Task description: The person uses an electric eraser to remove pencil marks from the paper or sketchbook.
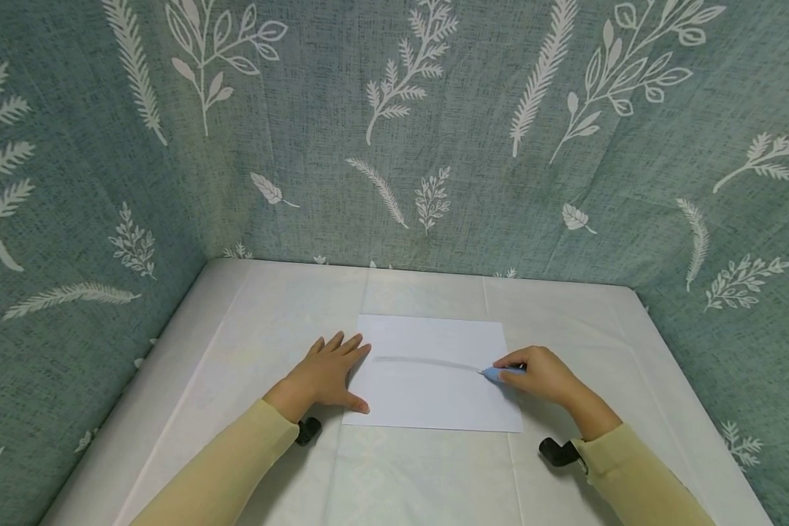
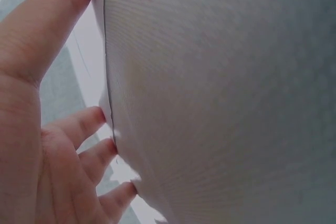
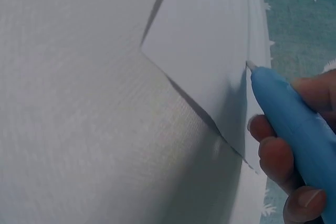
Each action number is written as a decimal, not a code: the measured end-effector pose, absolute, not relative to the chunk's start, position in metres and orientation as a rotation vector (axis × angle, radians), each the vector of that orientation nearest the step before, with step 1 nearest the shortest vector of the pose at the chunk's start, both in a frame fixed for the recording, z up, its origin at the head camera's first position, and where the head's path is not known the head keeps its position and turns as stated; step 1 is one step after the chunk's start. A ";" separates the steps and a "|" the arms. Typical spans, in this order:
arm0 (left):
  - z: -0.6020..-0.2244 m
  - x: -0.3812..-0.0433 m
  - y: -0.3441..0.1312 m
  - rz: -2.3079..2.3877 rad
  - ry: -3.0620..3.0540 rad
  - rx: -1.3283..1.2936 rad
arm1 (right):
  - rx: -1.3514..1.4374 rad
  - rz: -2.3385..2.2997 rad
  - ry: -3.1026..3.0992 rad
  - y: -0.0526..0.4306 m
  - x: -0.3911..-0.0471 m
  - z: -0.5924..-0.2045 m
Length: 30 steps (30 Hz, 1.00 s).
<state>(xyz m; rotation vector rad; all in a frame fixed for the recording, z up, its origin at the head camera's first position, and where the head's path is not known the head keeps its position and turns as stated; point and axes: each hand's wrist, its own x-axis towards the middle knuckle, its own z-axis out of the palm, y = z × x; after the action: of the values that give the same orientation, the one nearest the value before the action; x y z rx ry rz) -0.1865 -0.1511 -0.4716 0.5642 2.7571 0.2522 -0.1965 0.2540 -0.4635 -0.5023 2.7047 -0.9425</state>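
Note:
A sheet of white paper [image 1: 427, 402] lies flat, with a faint, slightly curved grey line [image 1: 421, 359] running across it. My left hand [image 1: 332, 372] spreads its fingers at the sheet's left edge; in the left wrist view the thumb [image 2: 52, 19] and fingertips rest along that edge. My right hand [image 1: 546, 376] grips a thick light-blue pen-shaped tool [image 3: 286, 116] with a narrow pale tip. That tip meets the paper at the right end of the grey line. In the right wrist view, the thumb and curled fingers [image 3: 275, 158] surround the blue barrel.
A white cloth [image 1: 283, 292] covers the table under the paper. Green fabric with white leaf prints [image 1: 322, 88] hangs at the back and both sides. Dark wrist-camera mounts [image 1: 559, 453] stick out beside the pale yellow sleeves [image 1: 223, 467].

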 end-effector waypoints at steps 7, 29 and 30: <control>-0.471 -0.187 -0.151 0.263 2.757 0.566 | -0.499 -0.927 2.721 0.254 -0.196 -0.464; -0.475 -0.188 -0.152 0.241 2.759 0.575 | -0.509 -0.855 2.779 0.252 -0.195 -0.462; -0.475 -0.188 -0.151 0.241 2.759 0.573 | -0.515 -0.845 2.792 0.252 -0.195 -0.462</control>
<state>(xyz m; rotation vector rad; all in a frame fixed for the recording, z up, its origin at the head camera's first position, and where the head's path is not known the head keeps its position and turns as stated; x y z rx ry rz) -0.1877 -0.1514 -0.4754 0.5732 2.7586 0.2415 -0.1955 0.2519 -0.4618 -0.5152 2.7924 -0.8449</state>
